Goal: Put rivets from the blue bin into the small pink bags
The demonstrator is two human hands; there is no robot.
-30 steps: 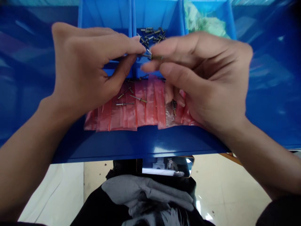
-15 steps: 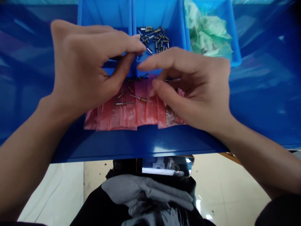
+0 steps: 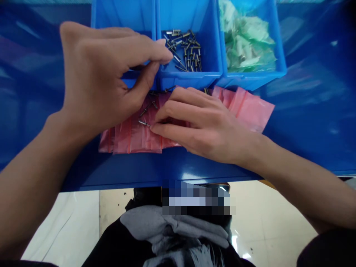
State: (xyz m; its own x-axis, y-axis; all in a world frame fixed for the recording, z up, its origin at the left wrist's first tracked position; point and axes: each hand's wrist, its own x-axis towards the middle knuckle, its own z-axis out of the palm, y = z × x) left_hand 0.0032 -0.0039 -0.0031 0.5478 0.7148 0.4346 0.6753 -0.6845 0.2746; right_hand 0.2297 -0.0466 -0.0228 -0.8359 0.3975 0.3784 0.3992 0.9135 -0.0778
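Note:
My left hand [image 3: 108,70] hovers over the front of the blue bins, thumb and forefinger pinched together; whatever lies between them is hidden. Lower down, my right hand [image 3: 205,126] reaches across the red plastic bags [image 3: 136,139], palm down. Its thumb and fingertips close on the end of a blind rivet [image 3: 144,123], which is tilted. Another loose rivet [image 3: 154,105] lies on the bags just above it, and a few more rivets are partly covered by my hands.
The middle blue bin [image 3: 191,76] holds a pile of rivets [image 3: 187,48]. In the right bin [image 3: 254,76] are green plastic bags [image 3: 250,44] with pale pieces. My left hand partly covers the left bin [image 3: 125,15]. The blue table's front edge [image 3: 111,185] runs above my lap.
My right hand has moved down and left from above the bags onto the loose rivets, its fingers closing. The nearest rivet has tilted. My left hand has stayed almost still.

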